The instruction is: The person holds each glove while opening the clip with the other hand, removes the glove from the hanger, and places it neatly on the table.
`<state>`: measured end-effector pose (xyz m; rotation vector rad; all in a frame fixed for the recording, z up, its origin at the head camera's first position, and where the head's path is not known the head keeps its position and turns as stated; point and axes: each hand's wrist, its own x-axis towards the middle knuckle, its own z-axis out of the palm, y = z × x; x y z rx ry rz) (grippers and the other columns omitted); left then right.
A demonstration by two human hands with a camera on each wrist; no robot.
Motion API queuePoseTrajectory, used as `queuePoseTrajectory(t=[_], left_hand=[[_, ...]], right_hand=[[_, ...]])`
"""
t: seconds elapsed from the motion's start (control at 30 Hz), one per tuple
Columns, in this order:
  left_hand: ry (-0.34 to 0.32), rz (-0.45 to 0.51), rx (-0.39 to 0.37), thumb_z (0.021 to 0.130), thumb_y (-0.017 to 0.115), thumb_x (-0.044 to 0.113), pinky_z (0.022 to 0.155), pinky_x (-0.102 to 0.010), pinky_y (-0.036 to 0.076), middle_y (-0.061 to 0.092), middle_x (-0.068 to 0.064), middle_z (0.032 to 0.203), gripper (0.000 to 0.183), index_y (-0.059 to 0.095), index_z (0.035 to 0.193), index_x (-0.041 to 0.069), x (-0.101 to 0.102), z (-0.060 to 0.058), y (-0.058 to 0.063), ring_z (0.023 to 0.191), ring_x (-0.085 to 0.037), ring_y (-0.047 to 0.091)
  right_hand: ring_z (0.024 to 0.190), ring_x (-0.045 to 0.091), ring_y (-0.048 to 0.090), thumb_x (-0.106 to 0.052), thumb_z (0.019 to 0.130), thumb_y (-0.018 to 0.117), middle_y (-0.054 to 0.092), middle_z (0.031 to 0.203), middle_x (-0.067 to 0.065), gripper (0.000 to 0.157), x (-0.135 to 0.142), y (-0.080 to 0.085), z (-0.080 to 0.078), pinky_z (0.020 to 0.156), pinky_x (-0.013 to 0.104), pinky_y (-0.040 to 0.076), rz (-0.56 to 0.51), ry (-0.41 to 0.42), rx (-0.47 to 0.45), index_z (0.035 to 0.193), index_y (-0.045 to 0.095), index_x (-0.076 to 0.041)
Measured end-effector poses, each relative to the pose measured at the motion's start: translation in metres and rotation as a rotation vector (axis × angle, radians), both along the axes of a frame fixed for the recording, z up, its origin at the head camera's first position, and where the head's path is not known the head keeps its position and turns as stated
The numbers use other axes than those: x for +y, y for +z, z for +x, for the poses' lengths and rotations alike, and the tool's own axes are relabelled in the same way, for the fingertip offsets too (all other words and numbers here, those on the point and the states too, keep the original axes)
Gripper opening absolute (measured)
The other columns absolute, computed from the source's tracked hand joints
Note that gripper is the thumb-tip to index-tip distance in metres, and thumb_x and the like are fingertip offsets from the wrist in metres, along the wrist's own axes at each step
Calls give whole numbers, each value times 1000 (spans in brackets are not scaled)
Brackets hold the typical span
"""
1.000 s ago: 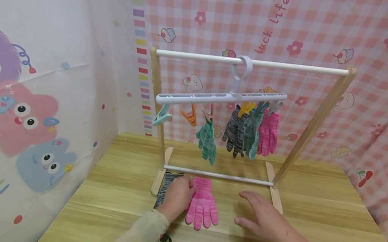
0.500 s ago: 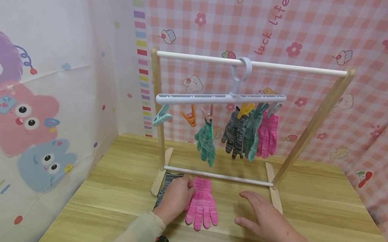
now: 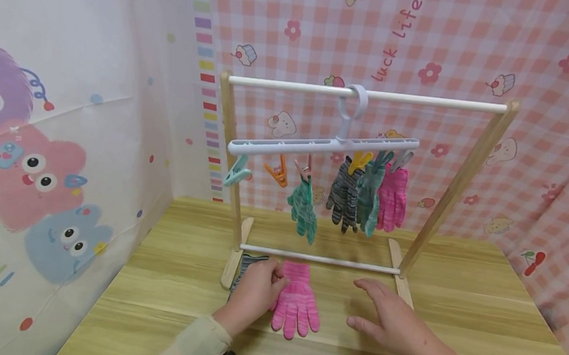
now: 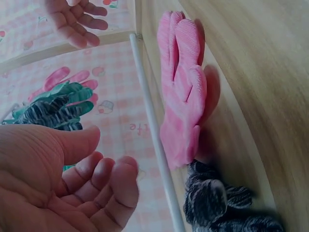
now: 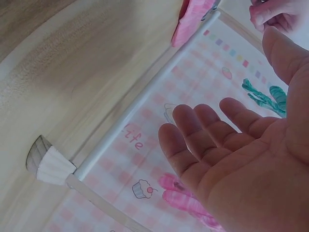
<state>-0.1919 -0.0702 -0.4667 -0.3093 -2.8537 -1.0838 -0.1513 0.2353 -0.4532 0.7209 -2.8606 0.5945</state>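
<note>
A pink glove point(image 3: 297, 301) lies flat on the table, fingers toward the person. Left of it lies a dark grey striped glove point(image 3: 247, 267), mostly hidden in the head view behind my left hand point(image 3: 256, 291). That hand hovers over the gloves, its fingers loosely bent; in the left wrist view nothing is between its thumb and fingers. My right hand point(image 3: 393, 324) is held right of the pink glove, fingers relaxed and holding nothing. Above hang a green glove point(image 3: 303, 209), a dark grey glove point(image 3: 345, 196), a second green glove point(image 3: 370, 202) and a pink one point(image 3: 394, 203).
A white hanger point(image 3: 312, 145) hooks over the top bar point(image 3: 436, 101) of a wooden rack. Its mint clip point(image 3: 237, 171) and orange clip point(image 3: 277, 172) hold nothing. The rack's low bar point(image 3: 318, 258) and wooden feet point(image 3: 229, 270) stand just behind the gloves on the table point(image 3: 164, 302).
My left hand has eased slightly left and toward the person, with its fingers loosening. The right hand has barely shifted. The gloves on the table stay in place.
</note>
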Motion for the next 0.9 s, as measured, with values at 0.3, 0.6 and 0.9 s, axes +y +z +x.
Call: queuePoseTrajectory(t=[0.3, 0.6, 0.9], left_hand=[[-10, -15, 50, 99, 79, 33, 78, -34, 58, 74, -7, 101, 26, 73, 106, 8, -10, 9, 4, 91, -21, 70], [41, -22, 26, 98, 78, 41, 92, -46, 62, 73, -14, 121, 52, 66, 130, 3, -17, 16, 13, 108, -28, 71], [47, 25, 10, 98, 78, 42, 85, -43, 62, 71, -14, 122, 55, 62, 134, 3, -24, 21, 21, 104, -30, 70]], right_hand=[[134, 39, 64, -45, 92, 83, 66, 145, 16, 73, 2, 3, -2, 107, 59, 53, -5, 12, 13, 146, 59, -3], [131, 41, 64, -41, 92, 83, 67, 142, 18, 71, 3, 7, -4, 106, 59, 54, -20, 13, 55, 144, 59, 1], [124, 38, 68, -39, 94, 83, 68, 139, 18, 70, 3, 21, -7, 99, 58, 58, -55, 11, 47, 146, 58, 1]])
